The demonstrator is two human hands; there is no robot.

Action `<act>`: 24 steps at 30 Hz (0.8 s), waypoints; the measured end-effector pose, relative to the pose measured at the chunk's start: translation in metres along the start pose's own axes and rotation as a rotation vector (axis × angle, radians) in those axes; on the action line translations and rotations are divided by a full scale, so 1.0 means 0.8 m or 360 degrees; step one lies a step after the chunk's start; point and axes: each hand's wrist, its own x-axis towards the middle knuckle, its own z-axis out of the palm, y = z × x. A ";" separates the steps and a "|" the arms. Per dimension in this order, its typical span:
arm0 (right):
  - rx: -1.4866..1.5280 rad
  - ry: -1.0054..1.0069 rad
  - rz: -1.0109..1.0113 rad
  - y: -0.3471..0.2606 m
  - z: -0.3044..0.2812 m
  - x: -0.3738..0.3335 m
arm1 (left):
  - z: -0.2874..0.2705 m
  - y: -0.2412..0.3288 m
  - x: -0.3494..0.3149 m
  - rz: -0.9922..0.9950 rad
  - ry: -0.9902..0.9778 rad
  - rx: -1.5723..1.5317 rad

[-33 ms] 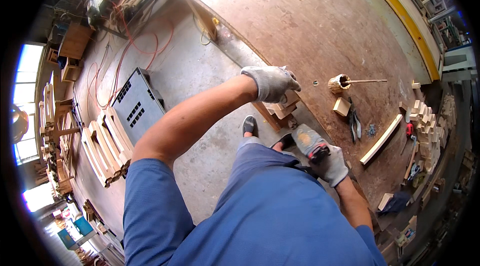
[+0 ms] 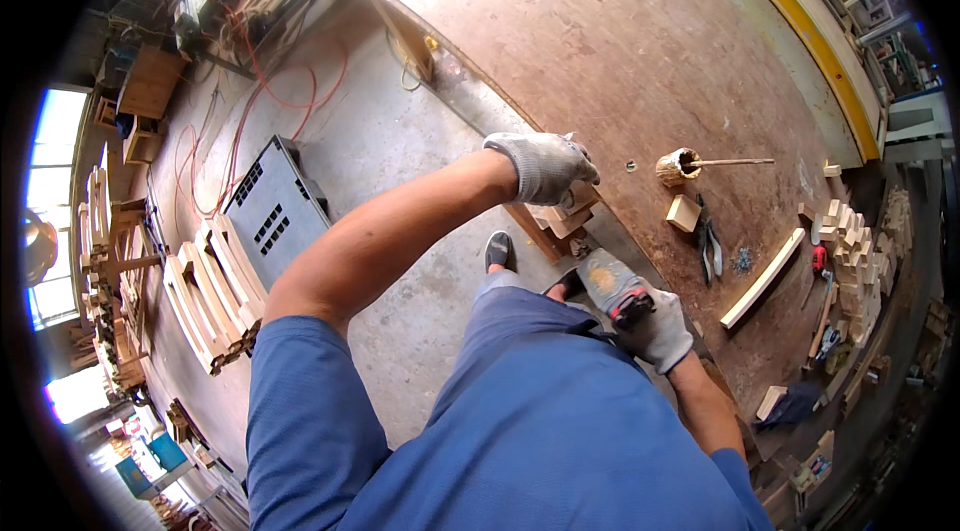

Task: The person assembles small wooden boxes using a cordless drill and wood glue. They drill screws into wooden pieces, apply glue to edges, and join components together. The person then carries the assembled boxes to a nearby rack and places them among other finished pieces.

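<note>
My left hand (image 2: 548, 169), in a grey-white work glove, is at the edge of the brown work table (image 2: 620, 61). Its fingers are curled around the upper end of a pale piece of wood (image 2: 582, 197); the glove hides most of the grip. Beneath it, pale wood blocks (image 2: 566, 223) show beside the table edge. Lower right, my gloved right hand (image 2: 660, 331) is closed around a hand-held power tool (image 2: 610, 281), grey with a red and black end. This tool is in front of my body, and its tip is hard to make out.
On the table lie a glue pot (image 2: 677, 167) with a stick, a wood block (image 2: 684, 213), pliers (image 2: 711, 251), a small heap of screws or nails (image 2: 741, 259), a curved wood strip (image 2: 764, 277) and stacked wood pieces (image 2: 850, 251). A grey plastic panel (image 2: 275, 211) and wooden parts (image 2: 210, 296) stand at left.
My right hand and the power tool have shifted slightly to the left. My left hand stays almost where it was.
</note>
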 end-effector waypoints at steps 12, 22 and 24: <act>0.0126 0.0212 -0.0223 -0.020 0.036 0.026 | 0.020 -0.026 0.017 0.0010 0.0033 -0.0165; -0.0034 0.0280 -0.0083 -0.031 0.038 0.028 | 0.019 -0.027 0.016 0.0040 0.0048 -0.0229; 0.0005 0.0240 -0.0177 -0.035 0.035 0.029 | 0.016 -0.024 0.015 0.0034 0.0024 -0.0216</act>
